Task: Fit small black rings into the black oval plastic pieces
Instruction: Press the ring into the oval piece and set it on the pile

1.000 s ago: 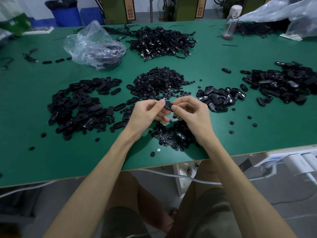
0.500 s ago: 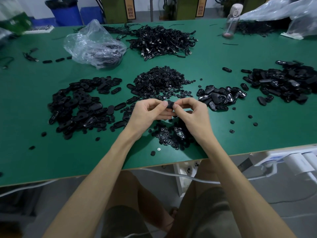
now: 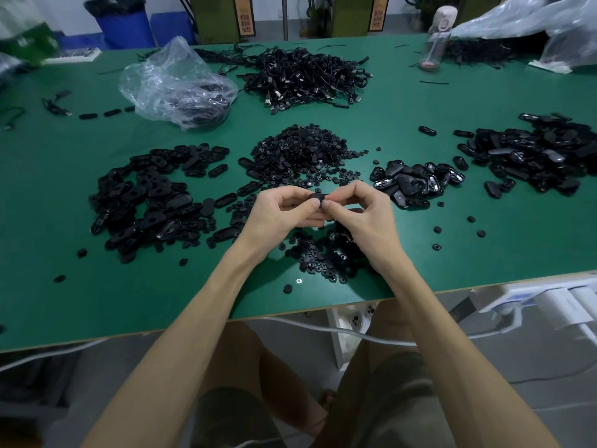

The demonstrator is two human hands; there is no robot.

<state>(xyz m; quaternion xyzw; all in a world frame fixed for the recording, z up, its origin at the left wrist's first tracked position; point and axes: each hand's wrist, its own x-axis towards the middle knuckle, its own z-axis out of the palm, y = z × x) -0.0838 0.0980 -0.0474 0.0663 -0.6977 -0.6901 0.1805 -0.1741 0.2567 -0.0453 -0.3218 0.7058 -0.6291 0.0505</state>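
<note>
Oval piece (image 3: 318, 197) pinched, ring pile (image 3: 300, 150) behind

Looking at a factory assembly workshop: green worktable (image 3: 484, 253) heaped with sorted piles of black oval plastic pieces (image 3: 151, 195) and small black rings (image 3: 300, 150), cable bundles (image 3: 307, 76) at its far side, blue bin (image 3: 122, 24) beyond.

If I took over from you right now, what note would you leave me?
Left hand and right hand both pinch one black oval piece above the green table. Whether its ring is in is hidden.
Ring heap lies behind the hands, ring scatter beneath them.
Left oval pile and right oval pile flank the hands.
Done: cannot tell which pile is finished.
Left: seat this ring, then work through the ovals.
</note>
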